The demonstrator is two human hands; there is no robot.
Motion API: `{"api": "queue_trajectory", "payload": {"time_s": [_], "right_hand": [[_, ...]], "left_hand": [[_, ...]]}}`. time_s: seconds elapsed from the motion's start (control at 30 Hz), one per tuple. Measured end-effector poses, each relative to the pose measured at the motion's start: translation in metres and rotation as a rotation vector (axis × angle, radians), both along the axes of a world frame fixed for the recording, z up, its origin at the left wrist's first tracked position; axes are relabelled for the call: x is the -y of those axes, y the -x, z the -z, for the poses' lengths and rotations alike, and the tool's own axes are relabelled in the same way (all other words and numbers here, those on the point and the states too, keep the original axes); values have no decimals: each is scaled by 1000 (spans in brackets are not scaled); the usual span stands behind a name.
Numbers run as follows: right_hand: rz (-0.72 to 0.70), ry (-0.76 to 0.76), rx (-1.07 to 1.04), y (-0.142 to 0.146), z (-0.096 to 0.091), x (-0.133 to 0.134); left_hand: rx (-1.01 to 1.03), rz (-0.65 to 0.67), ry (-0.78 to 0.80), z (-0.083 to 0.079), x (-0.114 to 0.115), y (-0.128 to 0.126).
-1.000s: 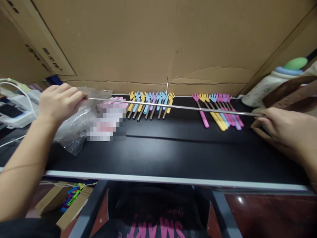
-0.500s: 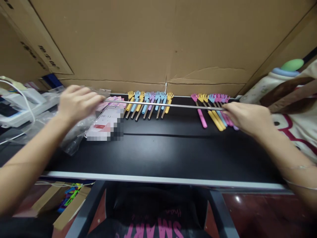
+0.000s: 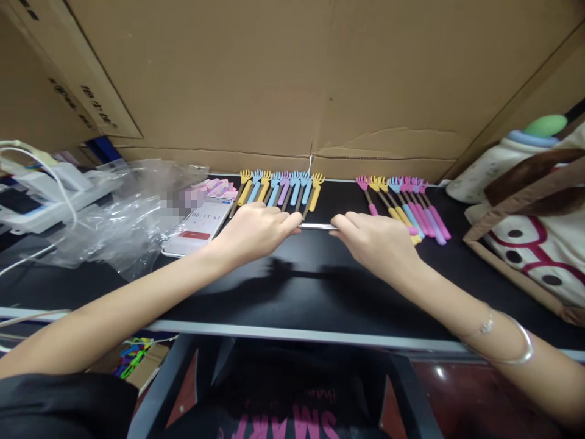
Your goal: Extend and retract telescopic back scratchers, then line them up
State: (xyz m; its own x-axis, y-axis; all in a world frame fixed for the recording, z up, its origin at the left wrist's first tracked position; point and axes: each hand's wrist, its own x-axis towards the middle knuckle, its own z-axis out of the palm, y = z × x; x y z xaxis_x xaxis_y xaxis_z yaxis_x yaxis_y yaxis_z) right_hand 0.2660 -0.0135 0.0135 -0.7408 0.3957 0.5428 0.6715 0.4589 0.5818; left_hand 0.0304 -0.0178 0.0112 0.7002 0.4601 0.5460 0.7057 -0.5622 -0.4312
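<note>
One short stretch of metal rod (image 3: 317, 226) shows bare between two sets of curled fingers; the left hand (image 3: 260, 231) pinches it at one side, the right hand (image 3: 375, 241) at the other, their thumb sides turned towards each other with a narrow gap between; the rod runs nearly level above the black desk (image 3: 292, 305), and its ends are hidden by the hands; a pink tip (image 3: 413, 231) peeps out beside the right hand, though I cannot tell whether it belongs to the rod.

Dark shadows (image 3: 267, 283) fall on the desk below; a thin bracelet (image 3: 487, 323) and a silvery bangle (image 3: 525, 347) circle the right forearm; beyond the left hand lies a row of hand-headed scratchers (image 3: 285, 189), yellow, blue and purple, their heads towards the cardboard wall (image 3: 297, 79); behind the right hand lies a second group (image 3: 423, 213) with pink ones too.

Near the left forearm rests a phone (image 3: 198, 225) reading 00:13:51; just beside it are pink packets (image 3: 217, 187) and crumpled clear plastic (image 3: 123, 213); farther left sits a white power strip (image 3: 64, 201) with a cable (image 3: 61, 183); at the far right, a white bottle (image 3: 500, 161) with a green top stands tilted behind a fabric bag (image 3: 543, 256); under the desk, a carton (image 3: 148, 369) holds bright blue and green pieces.
</note>
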Motion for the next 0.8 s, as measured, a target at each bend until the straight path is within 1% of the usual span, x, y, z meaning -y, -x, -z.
{"api": "queue_trajectory", "payload": {"time_s": [0.13,0.23,0.3,0.33,0.4,0.47,0.53,0.6,0.73,0.8], "right_hand": [[-61,-66,50,-6,-3,-2],[-90,-63,90,-27,-7,-11],[2,-11,70,-55,-9,-21],[62,27,55,-73,-9,-26],[234,100,13,-114,-10,-35],[381,191,0,-151,-10,-40],[468,265,-8,-175,-9,-40],[504,267,-12,-185,-9,-38],[493,200,3,-194,-9,-34],[551,167,1,-205,-7,-35]], "left_hand": [[-35,46,-24,-3,-2,0],[-70,39,1,-8,-6,12],[-91,-11,-16,-13,-12,34],[-102,-45,-33,-15,-15,50],[-86,-114,-89,-17,-20,87],[-82,-224,-144,-18,-23,122],[-120,-266,-152,-16,-23,145],[-141,-260,-174,-16,-20,152],[-176,-238,-281,-20,-17,152],[-169,-263,-298,-22,-17,161]]}}
